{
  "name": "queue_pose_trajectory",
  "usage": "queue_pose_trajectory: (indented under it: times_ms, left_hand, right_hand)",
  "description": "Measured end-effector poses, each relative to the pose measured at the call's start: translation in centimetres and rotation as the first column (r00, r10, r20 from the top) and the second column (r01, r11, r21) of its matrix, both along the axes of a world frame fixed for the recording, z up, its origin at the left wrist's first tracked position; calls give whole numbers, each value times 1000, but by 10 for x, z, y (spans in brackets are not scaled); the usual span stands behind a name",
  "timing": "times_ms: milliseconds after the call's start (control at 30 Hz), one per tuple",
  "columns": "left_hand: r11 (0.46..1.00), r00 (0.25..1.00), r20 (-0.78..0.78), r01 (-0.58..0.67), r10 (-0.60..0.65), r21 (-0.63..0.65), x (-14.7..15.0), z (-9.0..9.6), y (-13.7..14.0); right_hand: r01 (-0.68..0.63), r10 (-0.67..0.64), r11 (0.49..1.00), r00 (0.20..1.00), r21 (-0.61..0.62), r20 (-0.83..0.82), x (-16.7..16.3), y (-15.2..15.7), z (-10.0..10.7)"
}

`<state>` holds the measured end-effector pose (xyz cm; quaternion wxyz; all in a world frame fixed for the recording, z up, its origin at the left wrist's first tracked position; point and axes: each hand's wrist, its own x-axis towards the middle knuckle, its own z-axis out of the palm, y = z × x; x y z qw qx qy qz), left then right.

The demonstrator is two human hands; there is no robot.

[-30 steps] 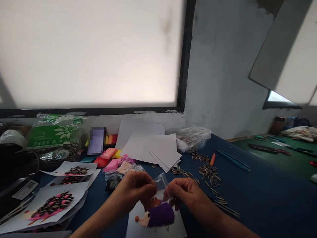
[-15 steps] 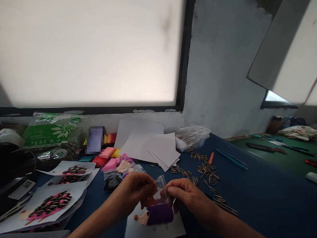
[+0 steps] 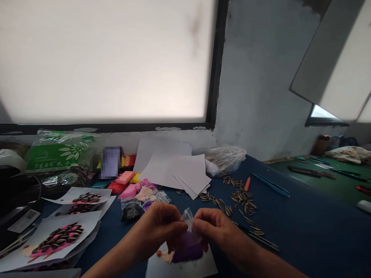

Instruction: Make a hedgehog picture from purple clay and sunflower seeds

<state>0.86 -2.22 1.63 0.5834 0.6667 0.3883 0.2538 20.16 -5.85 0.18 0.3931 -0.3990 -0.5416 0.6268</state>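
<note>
A small clear plastic bag (image 3: pixel 188 216) is pinched between my two hands. My left hand (image 3: pixel 162 226) grips its left side with thumb and fingers closed. On the opposite side, my right hand (image 3: pixel 213 226) pinches the bag's edge. Whatever the bag contains is hard to make out. Below it, a purple clay hedgehog shape (image 3: pixel 187 254) lies on a white paper sheet (image 3: pixel 156 270), with a peach snout and an orange nose; drawn legs show under the body. My left fingers partly cover its head.
Sunflower seeds (image 3: pixel 243 200), an orange stick (image 3: pixel 247 184) and blue tweezers (image 3: pixel 271 185) lie to the right. Packs of coloured clay (image 3: pixel 127 189) and seed-covered hedgehog pictures (image 3: pixel 60 239) are on the left. White paper sheets (image 3: pixel 165 170) rest at the back.
My hands have come closer together over the purple body. The bag is more bunched between my fingers, and the left hand covers more of the hedgehog's head.
</note>
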Motion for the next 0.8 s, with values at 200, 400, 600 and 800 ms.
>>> queue_pose_trajectory:
  times_ms: [200, 400, 600, 800]
  left_hand:
    - [997, 998, -40, 46, -43, 61, -4, 9, -1]
    - [1000, 997, -71, 6, -5, 18, 0, 0, -1]
    - [998, 1000, 3, 17, -17, -59, 2, -6, 0]
    - [986, 985, 162, 79, -55, -148, -5, -7, 7]
  right_hand:
    - [84, -92, 994, 990, 76, 104, 2, 4, 0]
    - [120, -153, 969, 978, 216, 144, -2, -5, 3]
    - [87, -94, 990, 994, 113, 62, -5, -6, 1]
    - [142, -168, 973, 977, 181, 133, 2, 1, 1]
